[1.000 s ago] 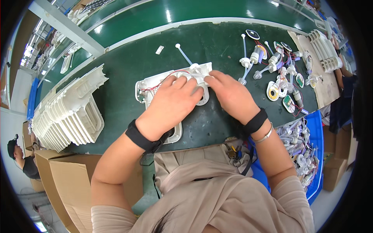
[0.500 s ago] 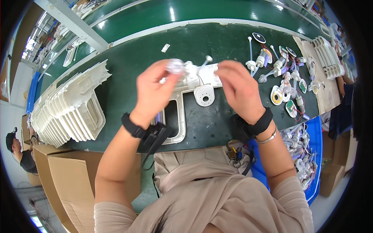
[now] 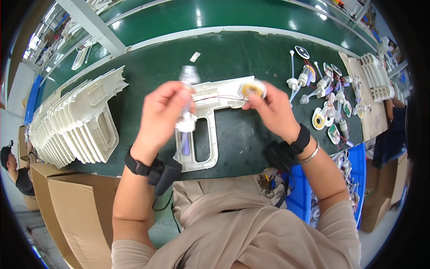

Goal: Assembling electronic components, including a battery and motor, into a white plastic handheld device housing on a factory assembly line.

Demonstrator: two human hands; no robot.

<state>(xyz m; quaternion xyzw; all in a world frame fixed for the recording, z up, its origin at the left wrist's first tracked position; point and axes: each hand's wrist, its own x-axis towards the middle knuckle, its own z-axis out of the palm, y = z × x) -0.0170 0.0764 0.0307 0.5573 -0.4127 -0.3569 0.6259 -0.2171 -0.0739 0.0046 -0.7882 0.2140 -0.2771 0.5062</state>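
A white gun-shaped plastic shell half lies on the green bench, its hollow inside up. Over its left end, my left hand pinches a pump assembly with a clear cap, held upright; its lower part is partly covered by my fingers. Below this hand a purple cylinder shows by the shell's handle; whether it rests inside, I cannot tell. At the shell's other end, my right hand grips a round white speaker with a yellow centre between thumb and fingers. Thin red wires stretch across the shell between the hands.
To the left stands a row of stacked white shell halves. Several pump and speaker assemblies lie at right, beside a cardboard sheet and more shells. A blue bin and an open carton flank me.
The round speaker, which hung below the shell with its perforated face up, is now raised in my right hand, yellow side showing. My left hand has moved slightly left and down with the pump assembly.
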